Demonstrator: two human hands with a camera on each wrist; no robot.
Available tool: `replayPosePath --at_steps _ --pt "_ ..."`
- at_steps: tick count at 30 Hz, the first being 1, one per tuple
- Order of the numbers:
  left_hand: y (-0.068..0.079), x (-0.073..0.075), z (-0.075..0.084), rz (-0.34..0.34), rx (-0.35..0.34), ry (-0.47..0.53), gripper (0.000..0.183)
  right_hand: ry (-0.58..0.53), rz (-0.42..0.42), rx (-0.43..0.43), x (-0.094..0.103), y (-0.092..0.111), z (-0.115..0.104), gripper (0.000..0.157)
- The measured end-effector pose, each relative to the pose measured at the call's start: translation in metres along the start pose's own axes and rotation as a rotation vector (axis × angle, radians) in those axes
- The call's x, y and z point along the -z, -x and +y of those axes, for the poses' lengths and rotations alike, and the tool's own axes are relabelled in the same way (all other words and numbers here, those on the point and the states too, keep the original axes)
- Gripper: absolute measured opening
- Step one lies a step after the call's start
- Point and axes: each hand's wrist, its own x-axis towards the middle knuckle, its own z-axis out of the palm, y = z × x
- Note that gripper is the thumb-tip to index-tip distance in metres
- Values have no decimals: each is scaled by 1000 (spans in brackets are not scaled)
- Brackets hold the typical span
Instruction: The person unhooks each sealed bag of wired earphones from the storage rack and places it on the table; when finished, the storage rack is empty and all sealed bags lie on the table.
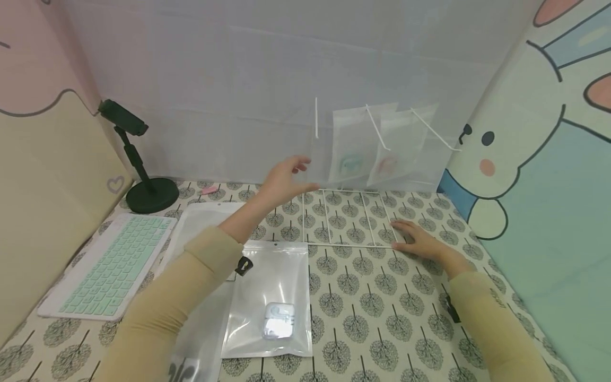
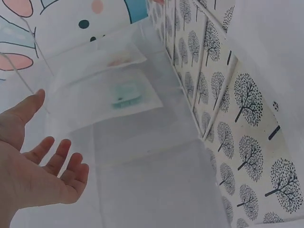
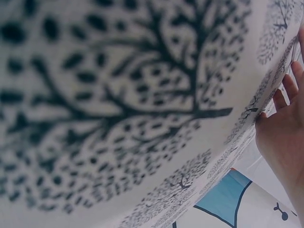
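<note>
My left hand (image 1: 286, 178) is raised near the leftmost hook (image 1: 316, 119) of a white wire rack (image 1: 353, 245), thumb and fingers apart, nothing between them. In the left wrist view the same hand (image 2: 45, 166) has its palm up and empty. Two frosted zip bags hang from the other hooks: one bag (image 1: 341, 138) shows a teal item, the other bag (image 1: 406, 138) a pinkish one. Resting at the right end of the rack's base, my right hand (image 1: 420, 241) has its fingers spread by the wire. It appears as the right wrist view's hand (image 3: 282, 133) too.
A clear zip bag with a silvery sheen (image 1: 258, 281), holding boxed earphones (image 1: 279, 320), lies front centre, partly over a larger bag (image 1: 191, 228). Left of these are a mint-keyed keyboard (image 1: 116, 265) and a black stand (image 1: 153, 195). A small pink object (image 1: 209, 190) lies behind.
</note>
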Motion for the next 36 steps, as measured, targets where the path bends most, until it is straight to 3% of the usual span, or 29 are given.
replayPosePath --at_steps 5,11,17,23,36 --pt "-25 -14 -2 78 -11 61 64 -1 0 5 -1 0 0 72" --pt "-49 -32 -4 84 -33 96 61 -9 8 0 -1 0 0 73" --pt "-56 -51 -11 30 -50 173 63 -13 6 13 -4 -1 -1 73" --pt "-64 -65 -16 2 -56 157 65 -7 4 27 -6 -1 -1 73" --pt "-76 -72 -16 -76 -22 274 68 -14 -9 21 -3 0 -4 72"
